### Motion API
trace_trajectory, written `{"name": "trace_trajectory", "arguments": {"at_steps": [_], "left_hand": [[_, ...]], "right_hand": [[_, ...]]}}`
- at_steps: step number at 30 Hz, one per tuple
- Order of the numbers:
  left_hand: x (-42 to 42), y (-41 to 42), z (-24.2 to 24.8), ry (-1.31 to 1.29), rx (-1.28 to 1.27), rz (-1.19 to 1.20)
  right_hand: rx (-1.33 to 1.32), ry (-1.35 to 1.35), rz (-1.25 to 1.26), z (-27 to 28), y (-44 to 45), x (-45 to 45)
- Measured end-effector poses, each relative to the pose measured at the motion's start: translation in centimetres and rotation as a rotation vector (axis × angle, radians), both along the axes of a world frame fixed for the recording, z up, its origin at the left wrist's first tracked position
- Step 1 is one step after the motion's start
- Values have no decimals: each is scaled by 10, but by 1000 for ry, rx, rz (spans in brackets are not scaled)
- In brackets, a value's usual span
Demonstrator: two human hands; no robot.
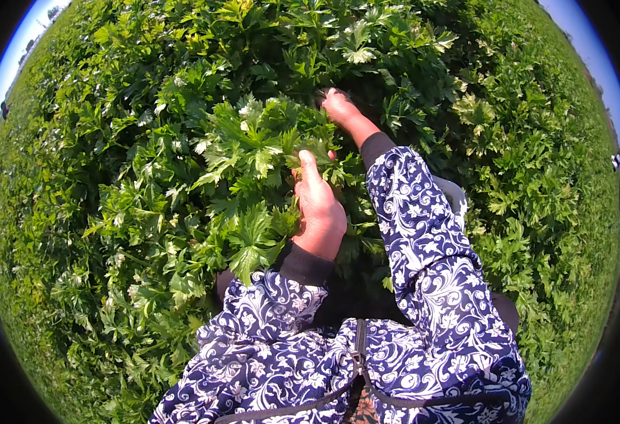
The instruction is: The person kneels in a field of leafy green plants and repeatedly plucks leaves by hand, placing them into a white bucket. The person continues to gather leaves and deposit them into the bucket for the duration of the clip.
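Note:
Leafy green plants (145, 175) with lobed, toothed leaves, like celery, surround both hands. My left hand (318, 209) is curled around a bunch of leafy stalks (262, 153) in front of my body, thumb pointing up and away; the leaves hide most of its fingers. Farther out and to the right, my right hand (339, 106) reaches down among the leaves at a dark gap. Its fingertips are hidden, so whether it holds anything cannot be told.
Dense foliage spreads to both sides, up to the field's edge. Beside my right sleeve, a pale translucent plastic object (452, 196) lies partly hidden. A small black-and-white thing (616, 161) shows at the far right edge. My knees press close to the plants.

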State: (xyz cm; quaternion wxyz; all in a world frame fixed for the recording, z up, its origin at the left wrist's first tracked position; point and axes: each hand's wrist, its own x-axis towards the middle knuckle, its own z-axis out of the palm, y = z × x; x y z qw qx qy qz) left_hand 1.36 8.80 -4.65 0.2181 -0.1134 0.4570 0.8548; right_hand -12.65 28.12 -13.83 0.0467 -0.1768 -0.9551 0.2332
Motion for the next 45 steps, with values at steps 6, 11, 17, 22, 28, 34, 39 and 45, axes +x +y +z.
{"name": "trace_trajectory", "arguments": {"at_steps": [6, 11, 17, 22, 28, 34, 39, 45], "left_hand": [[-1, 1, 8, -36, 45, -32], [0, -1, 10, -44, -23, -70], [1, 2, 6, 29, -36, -113], [12, 21, 9, 119, -58, -79], [48, 47, 30, 597, -177, -310], [89, 70, 42, 896, -238, -631], [136, 78, 44, 893, -97, -1090], [216, 73, 20, 703, -299, -2029]], "right_hand": [[-957, 385, -101, 51, -3, 70], [-626, 676, -234, 71, 3, 200], [-574, 148, -513, 25, 19, 337], [-329, -221, -526, -12, 23, 372], [-320, -156, -307, 2, 41, 374], [-149, -322, -157, 59, 57, 405], [-52, -644, -96, 89, 35, 489], [-26, 95, -361, 103, -24, 608]]}}
